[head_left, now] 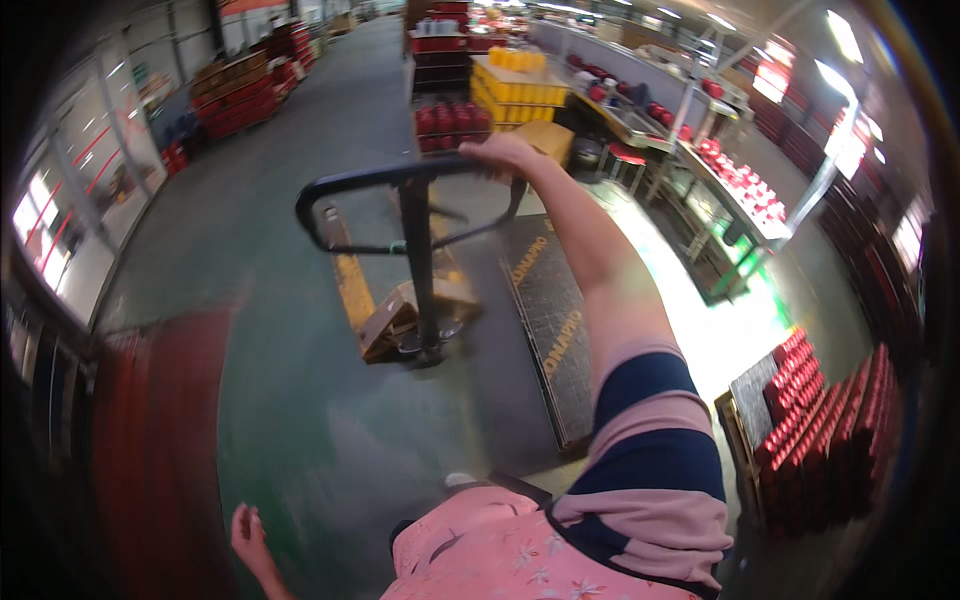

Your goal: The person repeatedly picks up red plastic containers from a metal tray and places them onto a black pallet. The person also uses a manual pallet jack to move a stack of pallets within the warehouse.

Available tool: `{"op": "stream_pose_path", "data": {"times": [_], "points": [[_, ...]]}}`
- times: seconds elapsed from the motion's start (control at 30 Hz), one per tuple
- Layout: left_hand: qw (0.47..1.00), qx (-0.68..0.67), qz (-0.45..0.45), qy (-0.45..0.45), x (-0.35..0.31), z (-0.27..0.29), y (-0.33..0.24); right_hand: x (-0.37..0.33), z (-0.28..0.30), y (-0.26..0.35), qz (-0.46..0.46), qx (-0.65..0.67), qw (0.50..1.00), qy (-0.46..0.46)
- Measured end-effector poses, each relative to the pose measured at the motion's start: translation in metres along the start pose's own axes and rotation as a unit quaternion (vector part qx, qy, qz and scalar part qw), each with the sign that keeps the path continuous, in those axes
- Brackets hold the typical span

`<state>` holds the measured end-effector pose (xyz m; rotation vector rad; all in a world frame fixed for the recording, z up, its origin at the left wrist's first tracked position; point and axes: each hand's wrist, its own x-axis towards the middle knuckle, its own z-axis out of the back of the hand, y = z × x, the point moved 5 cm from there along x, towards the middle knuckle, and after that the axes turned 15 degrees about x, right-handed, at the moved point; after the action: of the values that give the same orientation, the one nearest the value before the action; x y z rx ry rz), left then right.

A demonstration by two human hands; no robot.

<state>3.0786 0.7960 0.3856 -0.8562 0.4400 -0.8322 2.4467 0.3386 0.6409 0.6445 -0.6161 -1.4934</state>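
Note:
My right hand (497, 152), its arm stretched far forward, is closed around the top right of the black loop handle (350, 183) of a pallet jack. The handle's dark shaft (420, 270) runs down to the jack's base, where a brown, box-like piece (395, 322) sits. Beyond it, the yellow forks (352, 290) lie low along the floor, partly hidden behind the handle. My left hand (249, 532) hangs low at the left, away from the jack, with nothing in it and its fingers loosely bent and apart.
A black mat (550, 335) with yellow lettering lies right of the jack. Ahead stand stacked yellow crates (515, 92) and crates of red items (452, 120). Benches (735, 205) with red parts line the right; a stack of red pieces (825, 430) stands nearer. A blurred red surface (160, 420) is at left.

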Motion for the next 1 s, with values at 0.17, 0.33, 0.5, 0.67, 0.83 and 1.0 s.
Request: {"op": "stream_pose_path", "data": {"times": [0.17, 0.33, 0.5, 0.67, 0.83, 1.0], "points": [[0.899, 0.060, -0.434, -0.010, 0.109, -0.027, -0.206, -0.192, -0.116, -0.007, -0.002, 0.144, 0.975, 0.170], [0.650, 0.274, -0.534, 0.466, 0.085, -0.139, -0.217, -0.388, -0.263, -0.011, -0.071, -0.027, 0.996, 0.038], [0.496, 0.417, -0.309, 0.696, 0.071, -0.116, -0.039, -0.491, -0.429, 0.029, -0.131, 0.022, 0.990, -0.051], [0.541, 0.429, -0.344, 0.637, 0.095, -0.084, -0.022, -0.514, -0.471, 0.052, -0.131, 0.044, 0.983, -0.117], [0.540, 0.402, -0.325, 0.665, 0.057, -0.053, 0.044, -0.601, -0.501, 0.054, -0.030, 0.182, 0.966, -0.179], [0.537, 0.397, -0.276, 0.691, 0.017, -0.013, 0.122, -0.834, -0.558, 0.018, -0.180, 0.418, 0.792, -0.407]]}}
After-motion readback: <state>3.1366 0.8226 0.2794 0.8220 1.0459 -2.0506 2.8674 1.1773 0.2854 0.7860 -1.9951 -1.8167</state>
